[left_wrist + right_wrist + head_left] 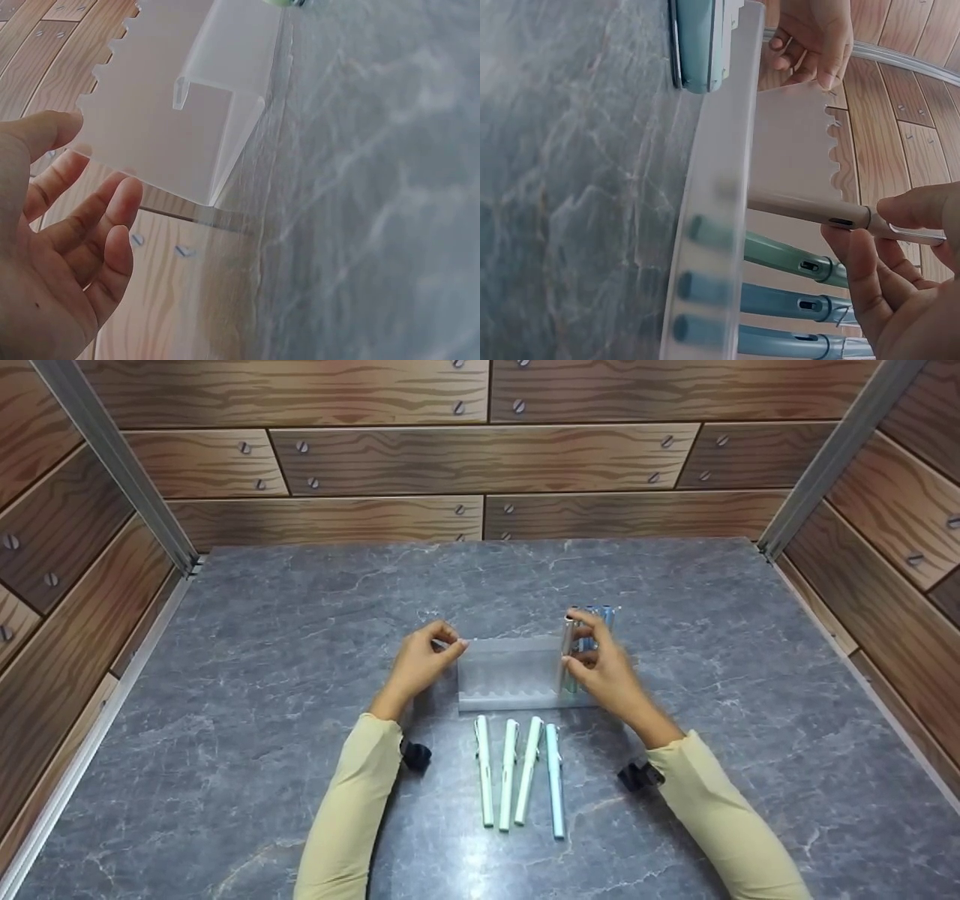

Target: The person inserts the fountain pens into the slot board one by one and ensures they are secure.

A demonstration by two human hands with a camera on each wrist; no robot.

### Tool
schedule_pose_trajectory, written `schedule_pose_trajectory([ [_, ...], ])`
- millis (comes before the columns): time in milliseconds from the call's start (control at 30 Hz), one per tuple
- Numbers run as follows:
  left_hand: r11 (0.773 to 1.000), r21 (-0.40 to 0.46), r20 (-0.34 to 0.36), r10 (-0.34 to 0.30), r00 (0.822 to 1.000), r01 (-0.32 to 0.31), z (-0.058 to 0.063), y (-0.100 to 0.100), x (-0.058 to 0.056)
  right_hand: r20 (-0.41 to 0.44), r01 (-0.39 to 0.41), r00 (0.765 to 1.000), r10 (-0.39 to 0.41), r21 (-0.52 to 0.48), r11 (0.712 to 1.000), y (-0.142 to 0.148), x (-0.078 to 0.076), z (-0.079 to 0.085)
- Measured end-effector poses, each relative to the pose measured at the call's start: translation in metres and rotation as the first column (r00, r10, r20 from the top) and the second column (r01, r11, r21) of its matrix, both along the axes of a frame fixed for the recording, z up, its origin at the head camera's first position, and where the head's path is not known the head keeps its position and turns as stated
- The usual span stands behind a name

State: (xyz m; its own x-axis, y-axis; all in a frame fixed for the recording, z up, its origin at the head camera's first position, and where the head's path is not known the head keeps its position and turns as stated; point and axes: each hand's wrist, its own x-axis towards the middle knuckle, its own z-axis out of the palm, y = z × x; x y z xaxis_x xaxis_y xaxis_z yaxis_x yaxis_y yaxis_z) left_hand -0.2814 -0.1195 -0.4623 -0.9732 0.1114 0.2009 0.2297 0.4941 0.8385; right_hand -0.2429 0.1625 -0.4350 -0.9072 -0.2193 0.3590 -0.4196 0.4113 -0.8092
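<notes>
A frosted, see-through pen stand (510, 667) with a notched top edge stands mid-table. My left hand (424, 660) pinches its upper left corner between thumb and forefinger; the other fingers are loosely bent. My right hand (611, 675) holds a brownish-grey pen (802, 206) near its cap, at the stand's right part. The pen's lower end sits behind the stand's front lip (724, 187). Beside it, a green pen (780, 253) and two blue pens (776, 301) lean in the stand, their lower ends blurred through the lip.
In front of the stand, three pale green pens (508, 776) and one light blue pen (555, 780) lie on the grey marbled table (225, 750). Wood-patterned walls (480, 457) enclose the back and sides. A small black camera (416, 755) is worn on each wrist.
</notes>
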Motion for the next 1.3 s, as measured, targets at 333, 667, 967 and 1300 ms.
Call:
schedule_pose_trajectory([
  [333,1.0,-0.001,0.017,-0.008,1.0,0.008,0.0001,-0.0001,-0.0004,0.023,-0.005,1.0,0.005,0.014,1.0,0.0008,0.0002,-0.0041],
  [667,1.0,-0.002,-0.004,-0.005,1.0,0.005,0.0012,0.0007,-0.0006,0.057,0.014,0.998,-0.017,0.053,0.999,0.0059,-0.0017,0.0027],
  [967,1.0,-0.01,0.005,0.003,1.0,-0.003,-0.0001,0.0003,0.0002,-0.008,0.075,0.997,-0.075,0.139,0.987,0.0038,-0.0054,0.0041],
  [1300,1.0,-0.024,0.035,0.007,0.999,-0.006,0.0027,0.0001,0.001,-0.048,0.091,0.995,-0.087,0.11,0.99,0.0045,-0.0081,0.0021],
])
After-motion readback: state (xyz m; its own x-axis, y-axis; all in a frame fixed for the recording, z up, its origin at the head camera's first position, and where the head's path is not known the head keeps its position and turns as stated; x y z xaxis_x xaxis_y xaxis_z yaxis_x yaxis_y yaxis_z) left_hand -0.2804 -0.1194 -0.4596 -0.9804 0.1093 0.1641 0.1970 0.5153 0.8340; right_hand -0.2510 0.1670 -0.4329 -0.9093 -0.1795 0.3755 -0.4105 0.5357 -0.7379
